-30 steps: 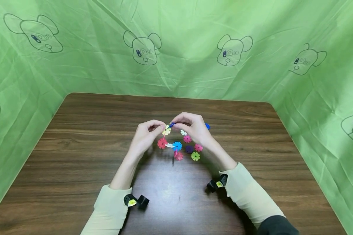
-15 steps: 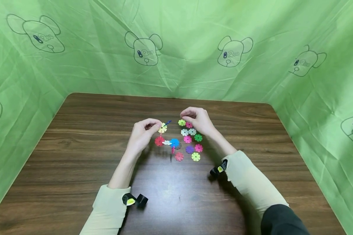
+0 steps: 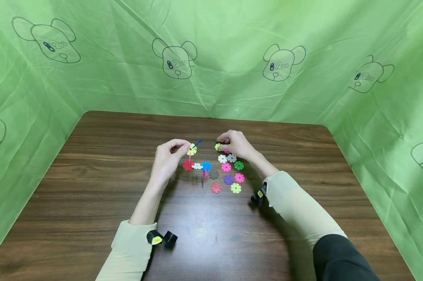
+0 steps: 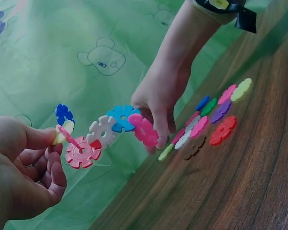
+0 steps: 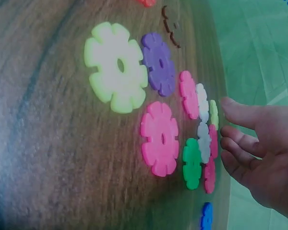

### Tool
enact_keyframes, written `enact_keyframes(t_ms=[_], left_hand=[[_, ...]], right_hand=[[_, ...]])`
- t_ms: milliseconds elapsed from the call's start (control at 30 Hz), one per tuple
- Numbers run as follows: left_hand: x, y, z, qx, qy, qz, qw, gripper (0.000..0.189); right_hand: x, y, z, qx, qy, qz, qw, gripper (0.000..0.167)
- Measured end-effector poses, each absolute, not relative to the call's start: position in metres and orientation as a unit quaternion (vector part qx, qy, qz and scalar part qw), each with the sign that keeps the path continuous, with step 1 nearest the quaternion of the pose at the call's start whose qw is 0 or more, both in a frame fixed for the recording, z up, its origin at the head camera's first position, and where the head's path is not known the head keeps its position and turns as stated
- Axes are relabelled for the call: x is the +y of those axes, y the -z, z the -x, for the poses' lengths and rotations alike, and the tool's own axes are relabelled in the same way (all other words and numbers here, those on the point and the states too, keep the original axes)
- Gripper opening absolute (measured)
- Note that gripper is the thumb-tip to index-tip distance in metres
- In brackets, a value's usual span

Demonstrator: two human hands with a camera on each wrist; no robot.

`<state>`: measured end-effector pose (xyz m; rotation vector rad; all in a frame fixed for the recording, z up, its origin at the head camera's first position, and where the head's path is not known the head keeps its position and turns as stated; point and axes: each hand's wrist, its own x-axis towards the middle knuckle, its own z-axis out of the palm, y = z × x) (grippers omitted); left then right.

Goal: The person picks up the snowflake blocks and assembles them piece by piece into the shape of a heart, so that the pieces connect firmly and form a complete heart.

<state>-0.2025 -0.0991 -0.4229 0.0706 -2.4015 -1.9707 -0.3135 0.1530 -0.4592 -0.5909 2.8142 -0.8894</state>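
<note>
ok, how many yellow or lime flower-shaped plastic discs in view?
3: a yellow disc pinched in the left hand, a lime disc by the right hand, another lime disc beside the purple flower-shaped plastic disc. Hands could hide more.

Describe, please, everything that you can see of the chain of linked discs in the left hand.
The chain is made of notched, flower-shaped discs that look like plastic: dark blue, pale yellow, pink, red, white, light blue and pink, in order. They appear slotted together edge to edge, some at angles to their neighbours. The left hand pinches it at the yellow disc, near the dark blue end; the rest hangs down and sideways, seemingly clear of the table.
</note>
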Motion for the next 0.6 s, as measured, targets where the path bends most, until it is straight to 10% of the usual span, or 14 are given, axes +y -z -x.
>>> enact_keyframes(t_ms=[600], left_hand=[[-0.0984, 0.4244, 0.2028, -0.780, 0.626, -0.021, 0.016, 0.019]], right_hand=[[0.1508, 0.4682, 0.3176, 0.938, 0.271, 0.210, 0.054, 0.023]])
